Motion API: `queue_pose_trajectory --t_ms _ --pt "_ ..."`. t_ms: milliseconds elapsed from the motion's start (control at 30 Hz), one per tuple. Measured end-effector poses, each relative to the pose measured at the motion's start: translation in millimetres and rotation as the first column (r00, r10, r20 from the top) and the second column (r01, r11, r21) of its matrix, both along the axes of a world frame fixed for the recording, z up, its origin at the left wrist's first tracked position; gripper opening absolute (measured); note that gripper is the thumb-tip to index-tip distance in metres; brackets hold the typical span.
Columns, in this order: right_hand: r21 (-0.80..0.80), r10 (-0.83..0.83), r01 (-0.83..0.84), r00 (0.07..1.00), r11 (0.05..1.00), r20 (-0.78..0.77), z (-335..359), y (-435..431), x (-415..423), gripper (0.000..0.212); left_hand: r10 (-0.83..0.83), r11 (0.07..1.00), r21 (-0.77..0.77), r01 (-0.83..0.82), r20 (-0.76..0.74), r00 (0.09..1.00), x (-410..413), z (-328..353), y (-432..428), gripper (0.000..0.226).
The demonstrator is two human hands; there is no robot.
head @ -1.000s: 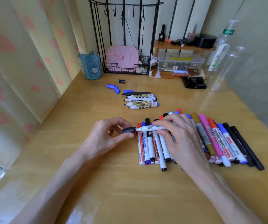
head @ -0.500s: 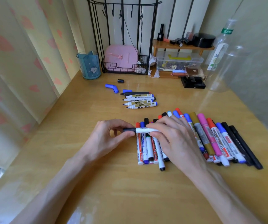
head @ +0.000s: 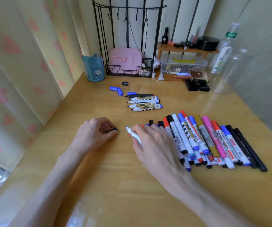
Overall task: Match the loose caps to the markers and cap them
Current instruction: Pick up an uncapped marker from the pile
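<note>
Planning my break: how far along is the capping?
Done: the capped row on the right. In hand: left hand pinches a black cap, right hand holds an uncapped marker, not yet joined. Remaining: five bare-tipped markers and four loose caps behind.

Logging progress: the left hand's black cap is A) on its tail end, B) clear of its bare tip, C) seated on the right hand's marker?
B: table shows between the left hand, pinching the black cap, and the bare-tipped white marker in the right hand.
</note>
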State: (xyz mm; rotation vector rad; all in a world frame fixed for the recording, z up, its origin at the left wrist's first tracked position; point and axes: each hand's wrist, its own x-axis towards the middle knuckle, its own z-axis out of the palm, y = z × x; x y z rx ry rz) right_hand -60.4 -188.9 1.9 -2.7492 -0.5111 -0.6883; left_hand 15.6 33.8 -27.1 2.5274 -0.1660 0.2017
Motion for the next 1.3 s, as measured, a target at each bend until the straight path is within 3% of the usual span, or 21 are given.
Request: queue_pose_trajectory --t_ms 133,267,400,500,633,733,933,1000,1100,1200,1300 --pt "-0.045 -0.055 0.052 0.997 0.998 -0.048 -9 30 11 0.023 0.015 1.0 -0.014 -0.015 -0.018 1.0 -1 3 1 0.026" --pt "-0.024 -0.078 0.076 0.994 0.997 -0.081 -16 44 21 0.019 0.008 1.0 -0.017 -0.009 -0.038 0.999 -2 5 1 0.031" --pt "-0.017 -0.078 0.077 0.993 0.997 -0.089 -11 31 27 0.011 0.001 1.0 -0.001 -0.001 -0.053 0.999 -1 8 0 0.019" --pt "-0.036 -0.142 0.139 0.983 0.99 -0.118 -5 9 40 0.025 -0.01 1.0 0.006 0.011 -0.046 0.999 -3 9 -2 0.011" --pt "-0.086 -0.081 0.062 0.967 0.994 -0.242 -2 0 50 0.034 -0.017 1.0 0.008 0.017 -0.027 0.999 -5 9 -5 0.009" --pt "-0.116 -0.08 0.059 0.978 0.992 -0.19 -7 6 54 0.024 -0.015 1.0 -0.013 0.015 0.009 1.0 -5 7 -6 0.008" --pt "0.179 0.077 -0.055 0.99 0.982 -0.119 -1 5 53 0.014 -0.182 0.969 -0.128 0.209 0.196 0.963 -9 10 -20 0.03" --pt "0.299 0.155 -0.109 0.978 0.948 -0.137 2 5 51 0.015 -0.207 0.957 -0.162 0.242 0.206 0.956 -12 12 -28 0.028" --pt "0.36 0.214 -0.138 0.96 0.923 -0.181 7 0 51 0.02 -0.189 0.942 -0.245 0.229 0.176 0.966 -12 13 -29 0.015" --pt "0.274 0.197 -0.116 0.937 0.955 -0.289 18 -15 60 0.031 -0.148 0.946 -0.262 0.189 0.169 0.974 -12 14 -29 0.01" --pt "0.063 0.01 0.014 0.932 0.998 -0.363 29 -32 84 0.041 -0.112 0.945 -0.287 0.154 0.158 0.981 -13 13 -30 0.013"
